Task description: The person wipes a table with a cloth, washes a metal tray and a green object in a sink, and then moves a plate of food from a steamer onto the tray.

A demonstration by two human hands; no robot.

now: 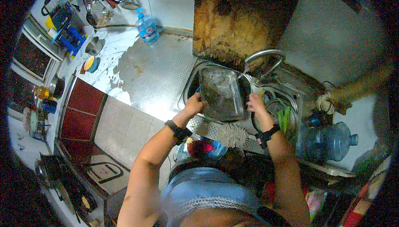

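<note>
A clear rectangular container (219, 94) sits tilted over the left basin of a steel double sink (184, 97). It holds water with a churned surface. My left hand (194, 106) grips its left edge, thumb on the rim. Just off the right edge is my right hand (257, 105), blurred, with bent fingers; whether it holds anything is unclear. Behind the container arches a chrome faucet (268, 52), its spout above the container's far right corner. Green leafy stalks (283, 119) lie in the right basin, partly behind my right wrist.
A large stained wooden board (240, 18) leans on the wall behind the sink. To the left, a blue pump bottle (146, 29) stands on the steel counter (152, 68). A big water jug (333, 141) lies at right. A shaggy pale mitt or cloth (232, 135) hangs at the sink's front edge.
</note>
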